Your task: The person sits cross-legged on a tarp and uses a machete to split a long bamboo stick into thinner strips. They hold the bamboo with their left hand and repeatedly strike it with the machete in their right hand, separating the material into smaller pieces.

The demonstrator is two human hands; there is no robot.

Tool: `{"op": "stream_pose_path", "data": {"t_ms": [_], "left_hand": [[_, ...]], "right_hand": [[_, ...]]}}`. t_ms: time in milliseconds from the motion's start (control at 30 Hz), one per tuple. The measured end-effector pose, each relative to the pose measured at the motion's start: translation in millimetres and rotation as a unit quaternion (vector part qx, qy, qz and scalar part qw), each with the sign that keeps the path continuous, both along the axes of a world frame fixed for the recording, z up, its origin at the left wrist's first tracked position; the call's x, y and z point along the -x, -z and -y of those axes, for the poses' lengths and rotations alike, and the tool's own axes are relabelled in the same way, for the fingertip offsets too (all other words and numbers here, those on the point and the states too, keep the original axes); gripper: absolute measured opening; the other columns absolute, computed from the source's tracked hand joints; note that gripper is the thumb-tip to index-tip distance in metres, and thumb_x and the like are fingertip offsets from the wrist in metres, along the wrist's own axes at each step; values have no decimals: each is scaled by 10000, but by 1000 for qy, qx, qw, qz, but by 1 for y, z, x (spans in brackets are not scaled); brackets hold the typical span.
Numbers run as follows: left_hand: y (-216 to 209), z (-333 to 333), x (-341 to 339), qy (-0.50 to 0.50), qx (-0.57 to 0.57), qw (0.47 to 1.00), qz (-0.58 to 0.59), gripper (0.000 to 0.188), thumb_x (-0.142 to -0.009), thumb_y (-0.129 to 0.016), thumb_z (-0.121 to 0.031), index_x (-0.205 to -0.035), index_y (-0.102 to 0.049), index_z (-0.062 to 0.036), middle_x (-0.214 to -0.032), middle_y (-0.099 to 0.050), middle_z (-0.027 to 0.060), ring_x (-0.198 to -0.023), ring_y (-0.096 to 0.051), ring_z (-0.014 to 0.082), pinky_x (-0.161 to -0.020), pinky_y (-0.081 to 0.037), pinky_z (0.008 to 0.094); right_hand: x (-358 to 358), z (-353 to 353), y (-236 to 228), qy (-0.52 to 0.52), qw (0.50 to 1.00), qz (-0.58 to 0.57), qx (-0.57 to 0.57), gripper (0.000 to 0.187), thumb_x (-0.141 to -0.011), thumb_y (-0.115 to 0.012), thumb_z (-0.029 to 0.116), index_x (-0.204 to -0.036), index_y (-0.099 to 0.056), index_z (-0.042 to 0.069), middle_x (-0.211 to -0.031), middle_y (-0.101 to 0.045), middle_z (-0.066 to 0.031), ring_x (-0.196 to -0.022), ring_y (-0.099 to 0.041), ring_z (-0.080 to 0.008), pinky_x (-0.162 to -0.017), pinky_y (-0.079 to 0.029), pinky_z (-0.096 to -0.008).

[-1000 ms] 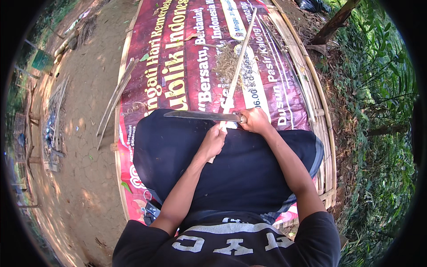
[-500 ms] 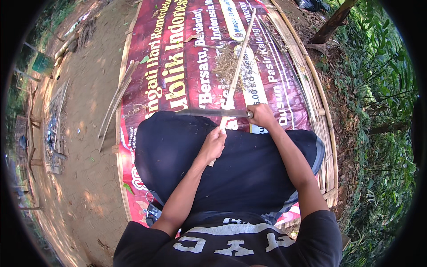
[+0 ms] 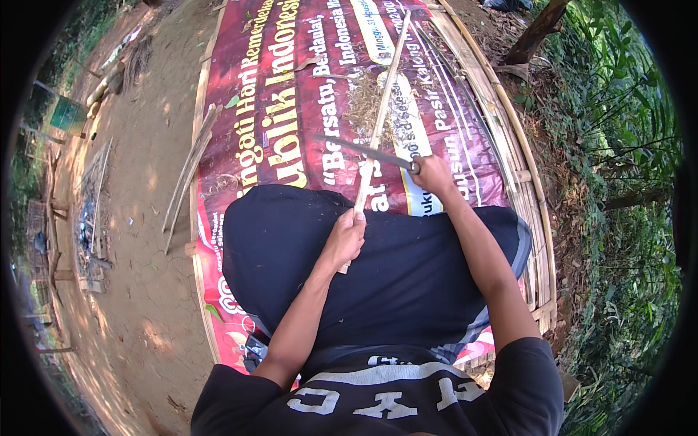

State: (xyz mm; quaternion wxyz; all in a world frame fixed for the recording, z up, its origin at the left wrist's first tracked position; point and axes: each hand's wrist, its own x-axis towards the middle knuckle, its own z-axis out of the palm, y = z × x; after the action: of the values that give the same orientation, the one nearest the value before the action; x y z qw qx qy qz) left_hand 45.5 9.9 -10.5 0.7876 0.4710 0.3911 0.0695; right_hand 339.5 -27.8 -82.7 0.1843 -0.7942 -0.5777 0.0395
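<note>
A long pale bamboo strip [image 3: 384, 109] runs from my lap away over the red banner [image 3: 291, 102]. My left hand [image 3: 346, 238] is closed round its near part, and a short end sticks out below the fist. My right hand [image 3: 433, 176] grips the handle of a long knife [image 3: 371, 151]. The dark blade points to the left and lies across the strip, a little beyond my left hand. Whether its edge cuts into the strip, I cannot tell. A heap of thin shavings [image 3: 367, 102] is on the banner beside the strip.
Under the banner is a bamboo platform [image 3: 534, 211] with a slatted right edge. Loose bamboo strips [image 3: 190, 171] lean over its left side. Bare earth [image 3: 138, 211] extends to the left, with a green container [image 3: 68, 115] farther off. Dense plants [image 3: 625, 240] grow on the right.
My right hand has moved the knife farther away along the strip, and the blade now slants with its tip up and away. My left hand keeps its hold in nearly the same place.
</note>
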Motion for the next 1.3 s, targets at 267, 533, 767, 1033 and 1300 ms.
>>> {"op": "stream_pose_path", "data": {"t_ms": [267, 533, 767, 1033, 1300], "left_hand": [[2, -11, 3, -10, 58, 998, 30, 230, -1094, -395, -262, -894, -402, -147, -620, -321, -62, -400, -263, 25, -328, -211, 216], [-2, -5, -1, -10, 32, 999, 22, 244, -1092, -408, -290, -895, -401, -147, -618, -315, -61, -400, -255, 19, -328, -203, 215], [-5, 2, 4, 0, 88, 995, 56, 253, -1091, -420, -292, -887, -389, -145, -609, -311, -59, -398, -248, 19, -324, -197, 219], [-9, -9, 5, 1, 85, 994, 63, 240, -1093, -409, -293, -901, -404, -150, -613, -309, -69, -404, -247, 14, -332, -191, 212], [-7, -4, 6, 2, 69, 997, 40, 215, -1089, -416, -266, -914, -406, -140, -610, -298, -69, -400, -234, 14, -333, -188, 207]], "right_hand": [[37, 10, -19, -73, 996, -20, 41, 206, -829, -643, 261, -839, -671, 56, -698, -663, -212, -685, -666, -425, -671, -543, -517], [8, -16, -25, 96, 992, -50, 66, 231, -836, -646, 234, -877, -705, 14, -760, -676, -260, -759, -679, -436, -719, -552, -534], [29, 12, -13, -177, 983, 39, 6, 165, -770, -682, 235, -868, -681, 103, -689, -673, -146, -681, -689, -352, -657, -560, -472], [39, -2, -33, 85, 993, -69, 33, 254, -849, -644, 258, -909, -698, 17, -744, -678, -253, -729, -684, -433, -721, -554, -536], [-2, -9, -7, 130, 989, -53, 43, 235, -828, -672, 232, -848, -699, 0, -738, -674, -250, -708, -680, -416, -673, -545, -513]]}}
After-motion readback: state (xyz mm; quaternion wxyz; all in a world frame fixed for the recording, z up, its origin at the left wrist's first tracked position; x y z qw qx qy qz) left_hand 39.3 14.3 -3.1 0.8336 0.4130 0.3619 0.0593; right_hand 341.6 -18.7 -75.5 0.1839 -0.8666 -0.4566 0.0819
